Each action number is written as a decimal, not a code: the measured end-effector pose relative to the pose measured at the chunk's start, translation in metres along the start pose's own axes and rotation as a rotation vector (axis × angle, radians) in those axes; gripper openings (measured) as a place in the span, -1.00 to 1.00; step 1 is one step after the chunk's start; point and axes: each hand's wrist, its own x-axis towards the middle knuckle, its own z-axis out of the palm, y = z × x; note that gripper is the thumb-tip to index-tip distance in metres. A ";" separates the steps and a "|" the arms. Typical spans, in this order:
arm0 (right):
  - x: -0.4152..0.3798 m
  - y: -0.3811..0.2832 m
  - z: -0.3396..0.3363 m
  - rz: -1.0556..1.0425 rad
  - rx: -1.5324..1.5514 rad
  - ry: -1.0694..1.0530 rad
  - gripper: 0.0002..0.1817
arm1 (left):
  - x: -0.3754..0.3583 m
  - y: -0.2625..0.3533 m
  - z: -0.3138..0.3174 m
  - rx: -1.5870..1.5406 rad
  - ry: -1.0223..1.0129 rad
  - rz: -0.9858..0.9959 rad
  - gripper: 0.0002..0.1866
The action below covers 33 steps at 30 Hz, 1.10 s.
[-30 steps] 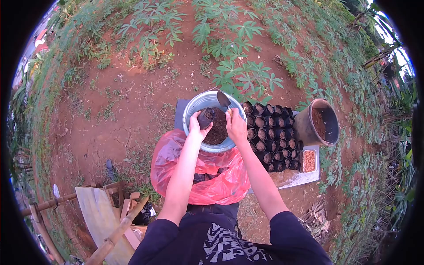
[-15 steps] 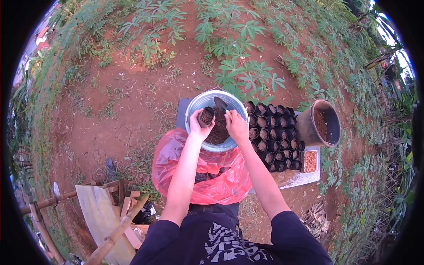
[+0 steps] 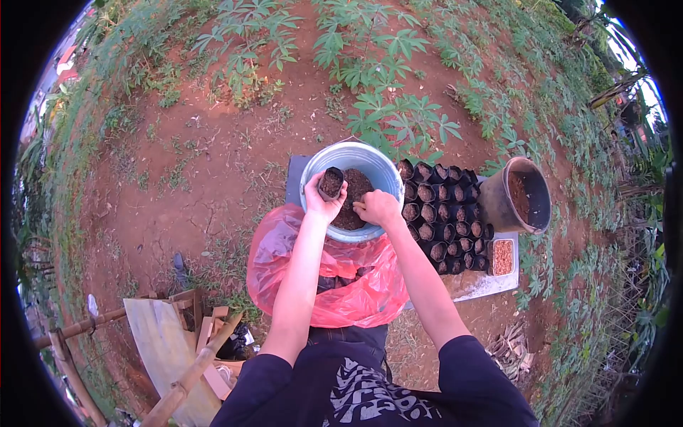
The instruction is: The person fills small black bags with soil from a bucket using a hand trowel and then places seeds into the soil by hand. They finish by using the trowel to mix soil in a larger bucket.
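My left hand [image 3: 322,205] is closed around a small black polybag [image 3: 331,183] with dark soil in it, tilted over the left side of a light blue bucket [image 3: 389,175]. Loose dark soil [image 3: 358,183] lies in the bucket. Inside it on the right, my right hand [image 3: 380,207] grips the handle of a small trowel [image 3: 359,205]. The trowel's blade is out of sight, apparently down in the soil.
Rows of filled black polybags [image 3: 442,213] stand right of the bucket. Beyond them are a dark soil bucket [image 3: 500,203] and a tray of orange-brown bits [image 3: 502,256]. A red plastic bag [image 3: 348,309] lies in front of me; bamboo poles [image 3: 186,381] stand lower left.
My right hand has lowered and turned, taking the trowel down from above the soil, so its blade no longer shows. My left hand still holds the polybag in nearly the same place.
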 end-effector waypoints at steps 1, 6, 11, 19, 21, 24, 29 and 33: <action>0.000 0.000 0.003 0.004 0.000 0.016 -0.52 | 0.001 0.000 -0.002 -0.002 -0.018 -0.005 -0.59; 0.002 -0.001 0.004 0.088 0.118 0.178 -0.49 | 0.001 0.000 -0.002 0.000 0.028 -0.017 -0.59; 0.004 0.003 0.012 0.115 0.221 0.402 -0.54 | 0.001 -0.001 -0.003 0.000 0.043 0.002 -0.59; 0.001 0.003 0.010 0.056 0.324 0.539 -0.60 | -0.001 -0.002 0.001 -0.014 0.068 -0.002 -0.69; 0.000 0.002 0.010 0.048 0.335 0.548 -0.61 | -0.003 -0.003 0.003 -0.012 0.078 0.009 -0.69; -0.001 0.002 0.010 0.022 0.344 0.550 -0.61 | -0.003 -0.002 0.004 0.011 0.082 0.035 -0.66; 0.001 0.005 0.011 0.034 0.372 0.552 -0.63 | 0.001 -0.001 0.003 0.016 0.109 0.030 -0.67; -0.002 0.003 0.010 -0.020 0.357 0.551 -0.61 | 0.001 -0.001 0.003 0.017 0.106 0.034 -0.65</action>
